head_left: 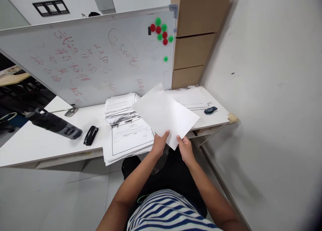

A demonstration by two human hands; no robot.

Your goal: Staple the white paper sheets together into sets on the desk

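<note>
Both my hands hold a blank white sheet of paper [164, 115] above the front edge of the white desk [37, 140]. My left hand [160, 143] pinches its near edge, thumb on top. My right hand [184, 147] grips the sheet's near corner beside it. Under and left of the sheet lies a flat stack of printed pages [129, 138] that overhangs the desk edge. Behind that sits a messier pile of papers [120, 108]. More sheets [191, 98] lie at the right end of the desk.
A whiteboard [95, 56] with red writing and red and green magnets [161, 31] leans behind the desk. A black stapler [91, 135], a dark bottle [54, 123] on its side, a small dark clip [210, 110], cardboard boxes [198, 33] and a wall at right.
</note>
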